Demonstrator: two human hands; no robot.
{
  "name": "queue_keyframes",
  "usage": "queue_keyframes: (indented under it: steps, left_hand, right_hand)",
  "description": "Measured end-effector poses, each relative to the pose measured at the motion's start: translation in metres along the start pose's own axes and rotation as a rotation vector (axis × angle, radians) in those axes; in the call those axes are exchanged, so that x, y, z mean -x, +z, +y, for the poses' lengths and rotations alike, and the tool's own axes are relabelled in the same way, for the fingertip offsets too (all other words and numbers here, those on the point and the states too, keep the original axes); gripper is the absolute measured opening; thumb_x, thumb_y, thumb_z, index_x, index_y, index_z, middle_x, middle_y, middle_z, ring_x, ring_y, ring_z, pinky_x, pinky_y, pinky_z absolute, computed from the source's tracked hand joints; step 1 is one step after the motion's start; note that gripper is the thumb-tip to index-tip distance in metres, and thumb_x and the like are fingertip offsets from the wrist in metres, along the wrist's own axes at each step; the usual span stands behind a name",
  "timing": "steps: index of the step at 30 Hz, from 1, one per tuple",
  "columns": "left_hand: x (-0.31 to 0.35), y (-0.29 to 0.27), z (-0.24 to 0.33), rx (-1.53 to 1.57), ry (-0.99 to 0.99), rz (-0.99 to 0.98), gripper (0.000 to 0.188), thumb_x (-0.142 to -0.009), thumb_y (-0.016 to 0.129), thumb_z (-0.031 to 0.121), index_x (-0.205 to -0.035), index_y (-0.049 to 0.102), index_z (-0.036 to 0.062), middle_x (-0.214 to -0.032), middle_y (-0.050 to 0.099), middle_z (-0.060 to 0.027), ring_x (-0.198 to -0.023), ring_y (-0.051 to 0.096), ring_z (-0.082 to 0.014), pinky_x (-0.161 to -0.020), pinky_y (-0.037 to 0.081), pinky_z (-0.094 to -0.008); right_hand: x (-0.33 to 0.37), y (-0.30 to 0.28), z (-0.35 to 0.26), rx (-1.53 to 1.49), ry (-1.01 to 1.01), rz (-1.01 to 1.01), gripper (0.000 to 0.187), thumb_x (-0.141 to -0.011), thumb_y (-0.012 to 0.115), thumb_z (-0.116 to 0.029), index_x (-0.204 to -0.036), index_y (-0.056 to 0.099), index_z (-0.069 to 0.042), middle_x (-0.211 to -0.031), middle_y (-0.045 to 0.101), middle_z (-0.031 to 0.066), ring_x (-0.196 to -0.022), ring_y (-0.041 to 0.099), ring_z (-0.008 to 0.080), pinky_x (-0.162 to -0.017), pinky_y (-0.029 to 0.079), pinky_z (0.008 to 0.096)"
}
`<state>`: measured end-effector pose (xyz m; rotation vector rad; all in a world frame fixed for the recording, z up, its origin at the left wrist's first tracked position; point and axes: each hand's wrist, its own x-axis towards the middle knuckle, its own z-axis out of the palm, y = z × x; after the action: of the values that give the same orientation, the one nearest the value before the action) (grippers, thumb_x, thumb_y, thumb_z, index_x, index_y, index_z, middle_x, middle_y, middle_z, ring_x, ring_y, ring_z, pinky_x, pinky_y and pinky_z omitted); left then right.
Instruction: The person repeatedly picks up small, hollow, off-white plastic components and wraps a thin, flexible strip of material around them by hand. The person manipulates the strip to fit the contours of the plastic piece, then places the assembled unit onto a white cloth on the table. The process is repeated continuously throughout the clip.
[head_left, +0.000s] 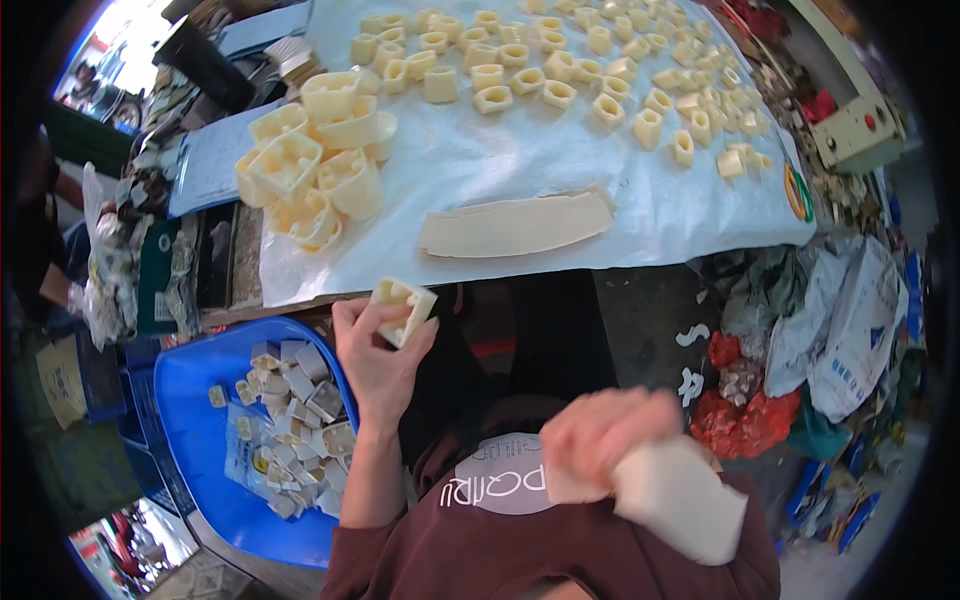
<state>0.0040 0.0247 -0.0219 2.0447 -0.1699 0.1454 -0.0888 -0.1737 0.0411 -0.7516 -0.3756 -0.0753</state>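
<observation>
My left hand [378,372] pinches a cream-coloured hollow plastic block [421,302] just off the table's front edge, its opening turned up. In front of my chest, my right hand [608,432] is closed round a pale cream strip [690,500] that hangs out on both sides of the fist; motion smears the hand a little. Flat on the cloth lies a similar cream strip [518,226], near the front edge. To its left stands a heap of larger hollow cream blocks [320,150], some stacked on others.
Many small hollow cream pieces [485,75] are spread over the white-covered table [400,235]. A blue tub [185,400] of pale pieces stands at lower left. Plastic bags [850,330] and a red bag [750,425] lie at right. Green-handled scissors [797,192] rest at the table's right edge.
</observation>
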Motion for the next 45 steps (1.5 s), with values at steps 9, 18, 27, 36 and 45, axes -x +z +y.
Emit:
queue_keyframes:
  steps: [9,18,27,36,45]
  left_hand:
    - [0.013,0.000,0.000,0.546,0.012,-0.284,0.057,-0.074,0.073,0.043,-0.103,0.059,-0.0044,-0.114,0.052,-0.0141,-0.080,0.058,-0.0153,-0.068,0.048,-0.0256]
    - [0.012,0.009,0.010,0.515,0.005,-0.268,0.067,-0.072,0.068,0.056,-0.100,0.060,-0.0041,-0.107,0.058,-0.0134,-0.088,0.058,-0.0165,-0.072,0.048,-0.0266]
    - [0.011,0.005,0.005,0.569,-0.068,-0.336,0.060,-0.072,0.072,0.049,-0.104,0.061,-0.0007,-0.116,0.052,-0.0143,-0.096,0.054,-0.0161,-0.078,0.044,-0.0271]
    - [0.009,0.009,0.011,0.479,-0.036,-0.294,0.063,-0.076,0.064,0.057,-0.095,0.061,-0.0027,-0.105,0.059,-0.0144,-0.090,0.055,-0.0168,-0.074,0.044,-0.0267]
    - [0.008,0.014,0.028,0.814,-0.155,-0.347,0.063,-0.076,0.068,0.049,-0.104,0.052,-0.0053,-0.104,0.058,-0.0169,-0.083,0.055,-0.0172,-0.072,0.044,-0.0266]
  right_hand:
    - [0.008,-0.039,-0.044,0.777,0.051,0.589,0.019,-0.089,0.048,0.001,-0.108,0.047,0.001,-0.083,0.064,0.0132,-0.070,0.061,0.0147,-0.062,0.049,0.0255]
    - [0.060,-0.114,-0.059,1.289,-0.109,0.631,0.012,-0.093,0.040,-0.001,-0.097,0.051,-0.002,-0.109,0.058,0.0121,-0.100,0.056,0.0186,-0.086,0.044,0.0290]
    - [0.087,-0.139,-0.092,1.114,0.025,1.109,0.022,-0.090,0.049,0.001,-0.112,0.050,-0.002,-0.082,0.059,0.0020,-0.074,0.055,0.0082,-0.069,0.046,0.0230]
    - [0.114,-0.193,-0.138,1.602,-0.009,1.228,0.021,-0.087,0.051,-0.001,-0.108,0.052,-0.002,-0.085,0.063,0.0066,-0.076,0.058,0.0132,-0.070,0.046,0.0268]
    - [0.104,-0.304,-0.290,1.762,-0.130,1.510,0.026,-0.087,0.052,-0.007,-0.112,0.055,-0.002,-0.100,0.064,0.0111,-0.089,0.061,0.0164,-0.076,0.046,0.0267]
